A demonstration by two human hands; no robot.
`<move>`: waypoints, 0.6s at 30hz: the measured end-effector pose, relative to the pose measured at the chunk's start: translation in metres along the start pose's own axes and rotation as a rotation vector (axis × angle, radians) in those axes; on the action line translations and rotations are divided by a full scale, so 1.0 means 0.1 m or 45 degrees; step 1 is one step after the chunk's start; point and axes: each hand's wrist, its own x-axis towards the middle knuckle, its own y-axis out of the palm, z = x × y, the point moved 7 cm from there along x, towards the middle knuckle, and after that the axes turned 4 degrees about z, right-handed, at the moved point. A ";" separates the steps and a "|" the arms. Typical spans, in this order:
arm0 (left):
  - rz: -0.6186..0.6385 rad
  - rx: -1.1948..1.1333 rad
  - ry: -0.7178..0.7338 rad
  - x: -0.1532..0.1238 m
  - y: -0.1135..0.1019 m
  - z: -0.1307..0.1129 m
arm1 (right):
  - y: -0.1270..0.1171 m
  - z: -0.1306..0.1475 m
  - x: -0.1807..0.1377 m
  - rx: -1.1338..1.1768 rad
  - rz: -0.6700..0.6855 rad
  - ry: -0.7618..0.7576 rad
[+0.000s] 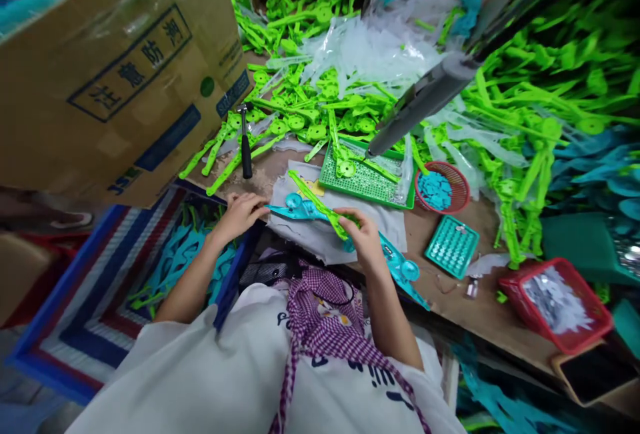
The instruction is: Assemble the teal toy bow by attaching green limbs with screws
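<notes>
The long teal piece (pixel 299 208) lies at the near edge of the table (pixel 445 291), on a grey cloth (pixel 320 239), with a green strip (pixel 314 201) crossing over it at a slant. The left hand (pixel 241 214) has its fingers pinched together on the piece's pointed left end. The right hand (pixel 363 238) is curled shut over the strip's lower end, right where it meets the teal piece. Just behind them sits a green tray (pixel 370 184) with a few green parts on it. A hammer (pixel 245 147) lies to its left, and a round red basket (pixel 453 184) of small teal bits and a little teal tray (pixel 453 246) are to its right. A grey pole (pixel 425 97) slants across in front of the heap of green parts (pixel 530 107). A big cardboard box (pixel 115 74) crowds in on the left, above a striped bag (pixel 95 294).
</notes>
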 end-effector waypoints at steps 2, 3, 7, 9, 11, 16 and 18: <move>0.083 -0.019 0.063 -0.01 0.00 0.03 | -0.03 -0.05 -0.04 0.045 -0.053 0.057; 0.092 -0.010 0.075 -0.02 0.00 0.06 | -0.05 -0.07 -0.07 0.065 -0.077 0.072; 0.025 0.049 0.019 -0.03 -0.04 0.13 | 0.00 -0.05 -0.08 0.120 -0.083 0.057; -0.035 -0.002 -0.003 -0.03 -0.07 0.10 | 0.04 -0.05 -0.03 0.110 -0.066 0.054; -0.133 -0.160 -0.015 -0.03 -0.10 0.07 | 0.04 -0.06 -0.01 0.079 -0.080 0.076; -0.356 -0.730 -0.307 -0.06 0.04 0.19 | 0.06 -0.03 -0.07 0.039 -0.072 0.051; -0.411 -0.785 -0.397 -0.11 0.11 0.23 | 0.11 0.01 -0.07 0.028 -0.046 0.013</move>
